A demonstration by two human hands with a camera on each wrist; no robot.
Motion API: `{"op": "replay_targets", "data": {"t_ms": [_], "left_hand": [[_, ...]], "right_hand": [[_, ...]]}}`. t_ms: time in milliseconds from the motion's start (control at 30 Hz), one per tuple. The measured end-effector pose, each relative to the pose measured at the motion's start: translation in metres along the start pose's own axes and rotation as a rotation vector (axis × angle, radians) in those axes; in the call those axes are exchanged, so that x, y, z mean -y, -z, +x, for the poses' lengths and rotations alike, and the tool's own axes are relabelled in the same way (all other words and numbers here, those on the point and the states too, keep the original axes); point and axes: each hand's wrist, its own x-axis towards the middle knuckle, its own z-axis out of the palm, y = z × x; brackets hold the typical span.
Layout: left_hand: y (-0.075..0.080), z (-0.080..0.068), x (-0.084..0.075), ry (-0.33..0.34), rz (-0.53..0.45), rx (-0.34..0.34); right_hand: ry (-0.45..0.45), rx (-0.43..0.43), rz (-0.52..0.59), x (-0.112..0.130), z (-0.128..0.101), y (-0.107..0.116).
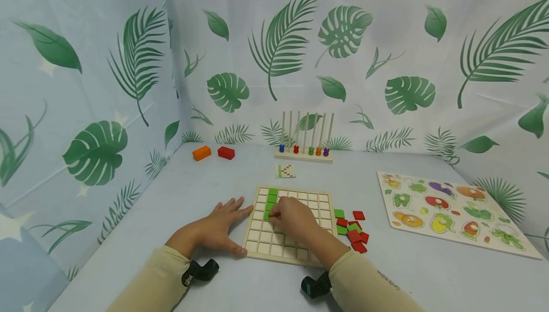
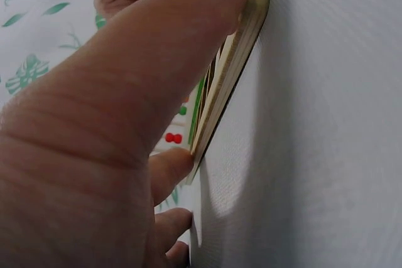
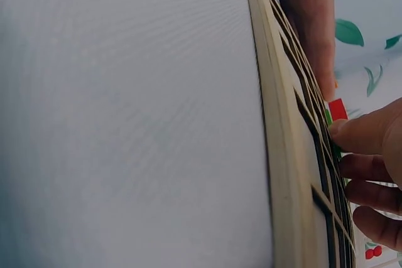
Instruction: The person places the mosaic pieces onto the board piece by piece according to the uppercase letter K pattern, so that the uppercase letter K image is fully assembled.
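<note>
A wooden grid board (image 1: 300,255) lies on the table in front of me, with a short column of green tiles (image 1: 272,196) set in its upper left cells. My right hand (image 1: 291,216) rests over the board's middle and pinches a green tile (image 1: 267,215) at the column's lower end. My left hand (image 1: 220,228) lies flat on the table against the board's left edge (image 2: 235,73), its thumb (image 2: 157,80) touching the near corner. Loose red and green tiles (image 1: 352,228) lie in a small heap right of the board.
A fruit peg puzzle (image 1: 450,209) lies at the right. A pattern card (image 1: 285,171) and a rod rack with coloured beads (image 1: 305,147) stand behind the board. An orange block (image 1: 201,153) and a red block (image 1: 226,152) sit at the back left. Leaf-print cloth walls surround the table.
</note>
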Motion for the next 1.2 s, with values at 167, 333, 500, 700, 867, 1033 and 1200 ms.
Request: {"op": "replay_targets", "data": {"t_ms": [167,333,500,700,867,1033,1200], "left_hand": [[-0.001,0.001,0.002,0.0,0.003,-0.002],[-0.001,0.0,0.001,0.0,0.003,-0.003],[0.0,-0.001,0.0,-0.008,-0.006,-0.005],[0.0,-0.001,0.0,-0.011,-0.008,-0.006],[0.001,-0.001,-0.001,-0.002,-0.002,-0.005],[0.0,-0.001,-0.001,0.008,-0.003,-0.002],[0.0,-0.001,0.0,0.003,-0.01,-0.004]], "right_hand": [[0.009,-0.013,0.0,-0.001,-0.001,-0.002],[0.005,-0.014,-0.005,-0.002,0.0,-0.004],[0.003,-0.013,-0.002,-0.003,0.0,-0.005],[-0.008,-0.009,0.038,-0.004,-0.003,-0.001],[-0.064,-0.03,0.087,-0.011,-0.008,0.009],[-0.124,-0.055,0.11,-0.027,-0.017,0.022],[-0.192,-0.083,0.143,-0.048,-0.03,0.039]]}}
